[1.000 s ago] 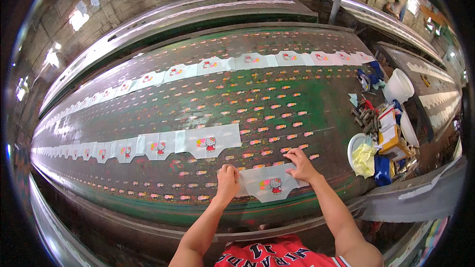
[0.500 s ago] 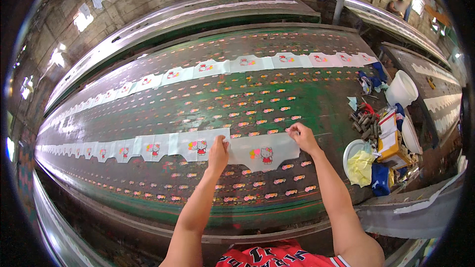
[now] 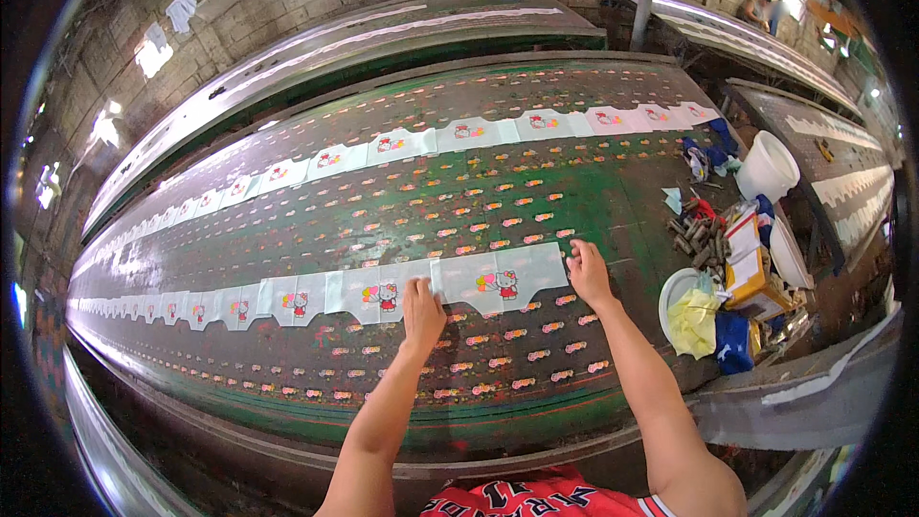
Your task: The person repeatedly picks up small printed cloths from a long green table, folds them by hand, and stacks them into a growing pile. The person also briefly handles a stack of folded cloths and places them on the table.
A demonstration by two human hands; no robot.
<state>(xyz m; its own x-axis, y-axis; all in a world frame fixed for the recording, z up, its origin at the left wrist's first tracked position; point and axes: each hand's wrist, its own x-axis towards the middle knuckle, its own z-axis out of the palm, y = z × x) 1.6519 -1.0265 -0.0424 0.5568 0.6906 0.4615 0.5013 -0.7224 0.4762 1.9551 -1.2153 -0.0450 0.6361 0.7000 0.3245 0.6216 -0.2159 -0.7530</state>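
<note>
A white cut cloth panel (image 3: 469,292) printed with a cartoon cat and balloons lies on the dark table, at the right end of a row of similar panels (image 3: 311,295). My left hand (image 3: 422,318) rests with fingers laid out on the row, by this panel's left edge where it meets its neighbour. Just beyond the panel's right edge is my right hand (image 3: 590,274), its fingers loosely bent and apart, with no cloth visible between them. The palms of both hands are hidden.
Across the table (image 3: 517,373), patterned with rows of small printed marks, a second row of panels (image 3: 402,144) runs farther back. To the right are a white bucket (image 3: 769,169), a pile of dark cylinders (image 3: 704,237), a yellow cloth (image 3: 693,322) in a basin and a cardboard box (image 3: 751,282). Someone (image 3: 754,10) is far off.
The end panel has come down flat and its right corner is out of my right hand's pinch. My left hand's fingers have spread onto the cloth. The view has shifted slightly.
</note>
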